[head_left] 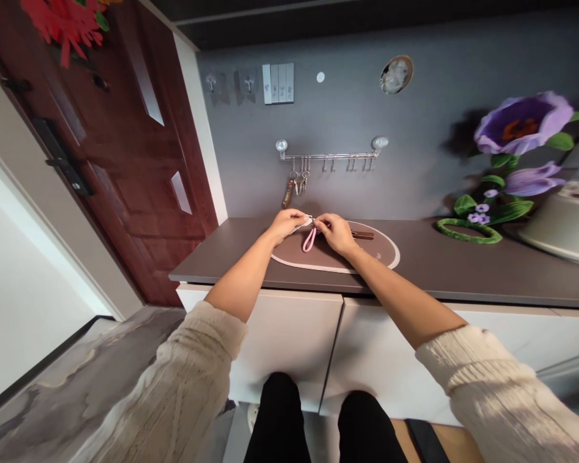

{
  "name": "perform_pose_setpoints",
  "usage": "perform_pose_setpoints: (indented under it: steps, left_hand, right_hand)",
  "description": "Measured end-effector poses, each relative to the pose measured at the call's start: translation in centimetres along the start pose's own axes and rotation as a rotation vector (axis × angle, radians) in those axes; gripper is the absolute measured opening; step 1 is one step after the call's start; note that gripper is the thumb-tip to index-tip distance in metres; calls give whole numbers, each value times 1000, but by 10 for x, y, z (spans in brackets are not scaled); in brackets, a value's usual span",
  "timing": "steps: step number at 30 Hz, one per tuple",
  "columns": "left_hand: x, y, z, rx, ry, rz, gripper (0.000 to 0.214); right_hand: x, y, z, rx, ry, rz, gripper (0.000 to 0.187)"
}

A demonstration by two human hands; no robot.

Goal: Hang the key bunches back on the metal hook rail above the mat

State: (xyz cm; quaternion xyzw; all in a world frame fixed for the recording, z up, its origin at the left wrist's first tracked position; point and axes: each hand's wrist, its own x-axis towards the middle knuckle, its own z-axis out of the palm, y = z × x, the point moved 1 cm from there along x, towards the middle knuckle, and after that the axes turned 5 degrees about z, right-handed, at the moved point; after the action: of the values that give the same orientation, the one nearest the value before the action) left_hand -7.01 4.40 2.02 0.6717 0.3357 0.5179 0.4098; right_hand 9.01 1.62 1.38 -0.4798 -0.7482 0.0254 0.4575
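On my feed, my left hand [287, 224] pinches a small white piece [301, 226]; my right hand [336, 233] has its fingertips pinched at the top of a pink loop [309, 241], perhaps on its fitting, too small to tell. The loop hangs between both hands, above the oval mat [318, 260].

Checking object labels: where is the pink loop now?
At the head view's centre, the pink loop hangs between the left hand and the right hand, over the oval mat.
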Motion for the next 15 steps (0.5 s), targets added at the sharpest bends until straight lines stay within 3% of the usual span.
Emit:
perform_pose_setpoints:
  steps: [6,11,15]
  left_hand:
    - [0,0,1,-69,41,-89,13]
    - [-2,-1,3,-72,-43,-108,16]
    - [-1,-5,5,-75,-119,-46,19]
  right_hand:
    - [1,0,-3,92,82,18,19]
    - [2,-3,-4,209,104,85,19]
    - [4,-2,-3,311,106,131,21]
